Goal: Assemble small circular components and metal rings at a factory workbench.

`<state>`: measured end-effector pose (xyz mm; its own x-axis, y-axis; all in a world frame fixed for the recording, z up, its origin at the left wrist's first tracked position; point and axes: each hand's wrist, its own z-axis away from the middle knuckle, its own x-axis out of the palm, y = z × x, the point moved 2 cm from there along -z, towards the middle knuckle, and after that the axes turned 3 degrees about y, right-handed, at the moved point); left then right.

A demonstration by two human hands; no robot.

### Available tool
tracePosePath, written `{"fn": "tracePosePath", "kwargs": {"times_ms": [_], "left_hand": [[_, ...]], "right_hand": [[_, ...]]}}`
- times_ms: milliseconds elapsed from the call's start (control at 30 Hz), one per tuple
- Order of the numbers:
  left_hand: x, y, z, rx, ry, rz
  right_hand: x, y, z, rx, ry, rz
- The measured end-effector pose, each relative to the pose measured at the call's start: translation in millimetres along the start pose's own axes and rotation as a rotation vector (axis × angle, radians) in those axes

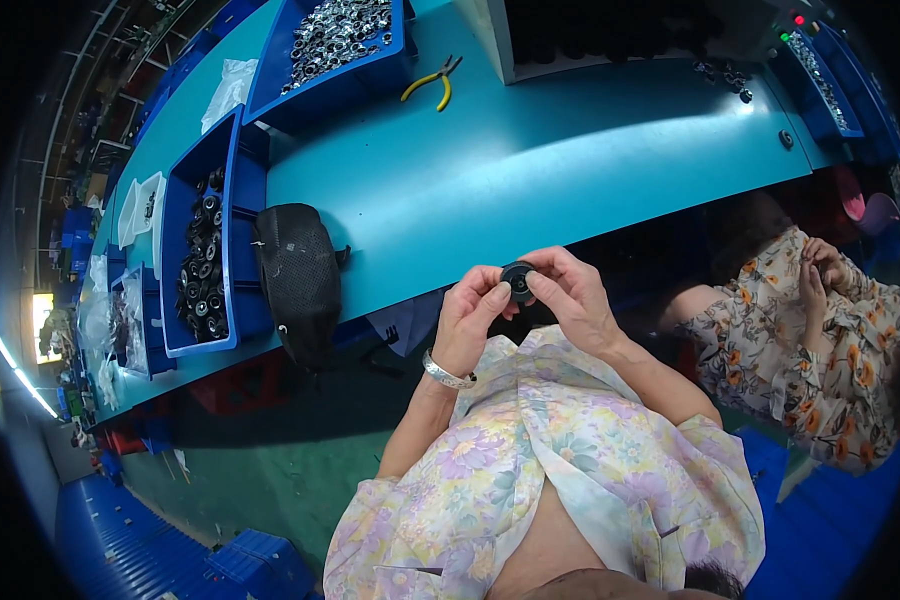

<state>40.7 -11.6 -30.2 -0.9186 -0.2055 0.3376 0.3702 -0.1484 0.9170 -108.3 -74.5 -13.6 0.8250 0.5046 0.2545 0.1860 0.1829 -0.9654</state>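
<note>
A small round black part (pixel 517 281) with a hole in its middle is held up between my two hands, just off the table's near edge. My left hand (pixel 470 312) pinches its left side with thumb and fingers; a silver bracelet circles that wrist. From the other side my right hand (pixel 576 299) grips the same part, its thumb pressed onto the face. Parts of the disc are hidden behind the fingers. Similar black round parts (pixel 202 262) fill a blue bin (pixel 232 230) on the left of the table.
On the teal table (pixel 450 190) lie yellow-handled pliers (pixel 442 85) and a black mesh bag (pixel 300 280). A blue bin (pixel 260 100) of shiny metal parts stands at the back. Another person in a flowered garment (pixel 785 350) sits at right, hands together.
</note>
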Motion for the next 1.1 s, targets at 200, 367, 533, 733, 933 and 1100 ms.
{"fn": "tracePosePath", "kwargs": {"times_ms": [200, 367, 533, 733, 933, 1100], "left_hand": [[3.8, 9.2, -0.2, -0.025, 0.027, -0.109], [5.3, 10.4, 1.2, -0.009, 0.040, -0.329], [4.3, 6.9, 1.9, -0.033, 0.024, -0.262], [4.9, 16.3, 2.6, 0.032, -0.033, -0.437], [-3.7, 6.7, 0.3, -0.113, -0.049, -0.214], [-1.9, 1.5, -0.8, -0.215, -0.022, -0.021]], "right_hand": [[0.9, -5.8, -1.9, 0.025, -0.075, -0.018], [0.9, -4.5, -0.6, 0.053, -0.142, -0.057], [0.4, -3.8, 0.9, 0.109, -0.135, -0.050], [-6.5, 1.1, -1.8, -0.042, -0.181, 0.220], [-4.7, 1.9, -1.7, 0.111, -0.209, -0.006], [-6.7, 11.3, -1.6, 0.135, -0.209, -0.005]]}}
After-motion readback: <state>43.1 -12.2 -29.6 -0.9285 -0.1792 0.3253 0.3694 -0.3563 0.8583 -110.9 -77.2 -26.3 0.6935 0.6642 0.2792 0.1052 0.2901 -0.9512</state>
